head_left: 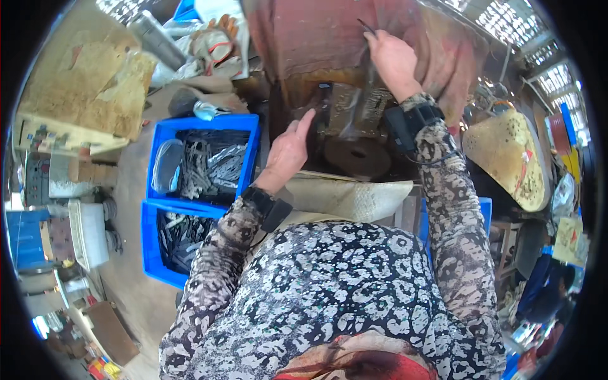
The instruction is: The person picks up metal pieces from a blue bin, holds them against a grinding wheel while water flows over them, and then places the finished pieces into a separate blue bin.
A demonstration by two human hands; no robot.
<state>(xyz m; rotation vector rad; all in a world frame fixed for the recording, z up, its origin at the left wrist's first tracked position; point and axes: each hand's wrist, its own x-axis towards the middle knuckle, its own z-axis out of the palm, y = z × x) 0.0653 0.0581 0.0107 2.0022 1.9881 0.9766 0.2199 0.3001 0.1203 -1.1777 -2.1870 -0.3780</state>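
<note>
Head view, dark strip (363, 25): you are holding it up in your right hand (397, 63), in front of the red cloth (304, 38); the step in hand is seemingly handling this single piece.
Next move: by the look of it, the work is calling for a steady pinch and for a left hand well apart from the disc.
Strip's look: it is showing thin, dark and slightly bent, its lower part being hard to make out.
Right fingers (373, 38): they are pinching the strip, leaving little gap.
Left hand (289, 152): you are pointing one finger forward; no object is showing, but its palm side is hiding, so you cannot tell.
Brown disc (334, 158): it is lying between your hands, nearer you than the metal blocks (375, 106).
Upper blue bin (206, 122): it is standing at your left, holding loose metal strips (228, 164).
</note>
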